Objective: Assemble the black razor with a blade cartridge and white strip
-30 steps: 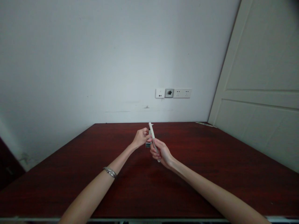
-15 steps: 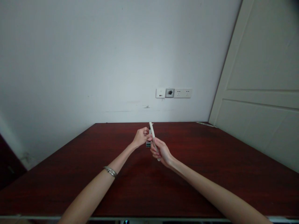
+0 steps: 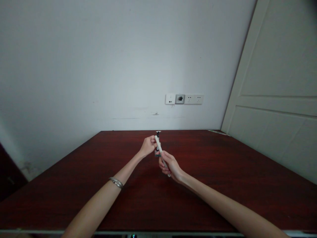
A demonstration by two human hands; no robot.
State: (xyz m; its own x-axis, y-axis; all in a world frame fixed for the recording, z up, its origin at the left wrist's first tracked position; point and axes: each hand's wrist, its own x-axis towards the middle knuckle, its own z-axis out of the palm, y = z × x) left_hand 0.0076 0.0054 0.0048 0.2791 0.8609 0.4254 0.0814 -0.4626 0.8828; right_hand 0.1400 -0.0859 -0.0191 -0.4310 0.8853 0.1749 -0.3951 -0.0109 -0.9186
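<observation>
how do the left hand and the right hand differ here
The right hand grips the lower part of a white stick; whether the left hand holds anything is unclear. The left hand's forearm wears a silvery bracelet; the right hand's forearm shows none. Both have curled fingers.

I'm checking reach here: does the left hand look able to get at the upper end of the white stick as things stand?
Probably yes: the right hand grips the white stick lower down, leaving its upper end right beside the left hand, with nothing visible between.
</observation>
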